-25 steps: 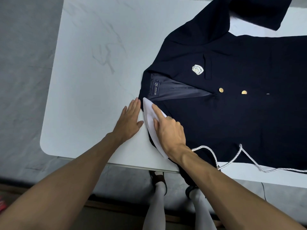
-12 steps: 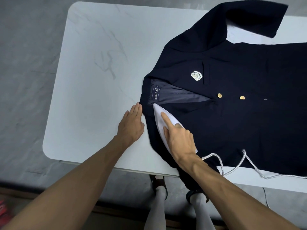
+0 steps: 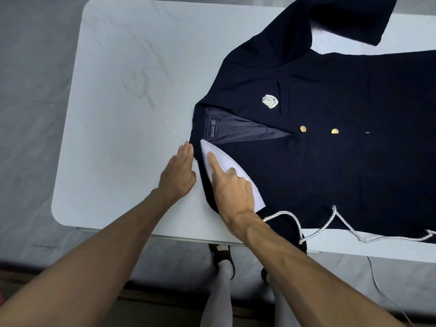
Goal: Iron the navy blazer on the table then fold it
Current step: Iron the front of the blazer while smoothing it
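Observation:
The navy blazer [image 3: 330, 161] lies flat, front up, on the right part of the white table [image 3: 132, 95], collar pointing left, with a crest badge and gold buttons showing. A white iron [image 3: 230, 168] rests on the near lapel beside the collar. My right hand [image 3: 230, 185] grips the iron from above, index finger stretched along its top. My left hand [image 3: 178, 175] lies flat on the table, its fingertips touching the collar edge just left of the iron.
The iron's braided silver cord [image 3: 330, 223] loops over the blazer's near hem and off the table's front edge. One sleeve [image 3: 349, 17] is folded across the far side. My legs and shoes [image 3: 221, 258] stand below the front edge on a grey floor.
The iron and my right hand have slid forward onto the lapel toward the collar. My left hand has followed a little forward, staying flat by the collar edge.

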